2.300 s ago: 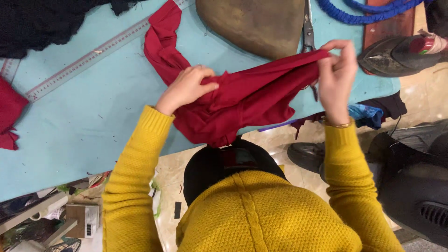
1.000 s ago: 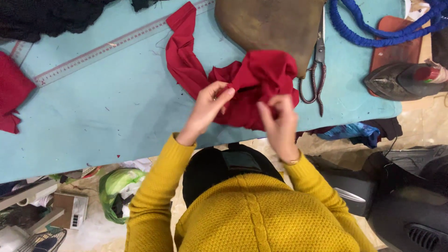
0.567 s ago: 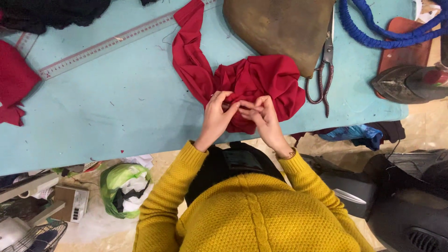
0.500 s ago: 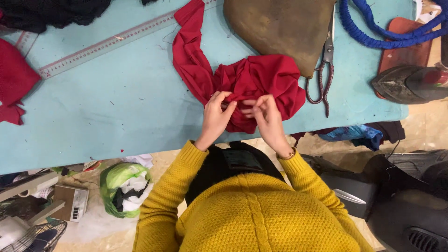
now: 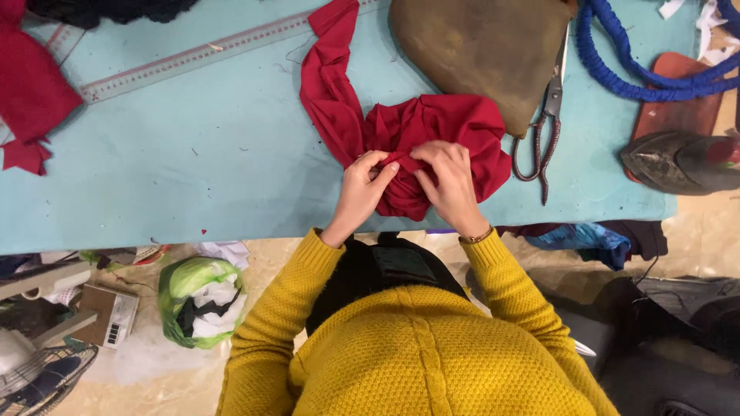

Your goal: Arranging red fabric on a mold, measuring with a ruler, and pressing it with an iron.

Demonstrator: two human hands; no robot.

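One overhead view looks straight down, fairly near, on the turquoise table point(image 5: 193, 169) and the person's shoulders.

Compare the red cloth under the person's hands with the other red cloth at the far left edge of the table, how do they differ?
The red cloth in the middle is bunched into a crumpled heap with a long strip trailing up the table; the red cloth at the left edge lies flatter and is partly cut off by the frame. The left hand and right hand press on the middle one; nothing touches the left one. Both are the same deep red and lie on the light blue table.
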